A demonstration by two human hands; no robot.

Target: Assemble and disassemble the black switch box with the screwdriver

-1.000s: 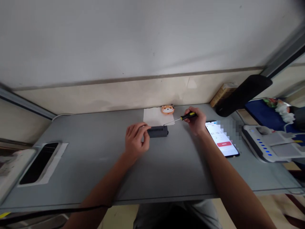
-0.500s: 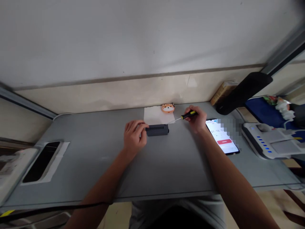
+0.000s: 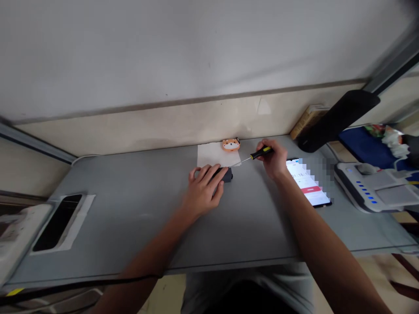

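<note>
Left hand (image 3: 204,189) has slid right over the black box (image 3: 227,176), mid-surface (image 3: 248,226), likely steadying it; can't tell if clamped. Right hand's (image 3: 274,159) grip stays closed around screwdriver (image 3: 261,152), tip at box's far right.

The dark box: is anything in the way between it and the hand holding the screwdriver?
Nothing visible blocks the gap between the right hand and the dark box; only the held screwdriver runs across it. The left hand covers much of the box, near the screwdriver's tip.
</note>
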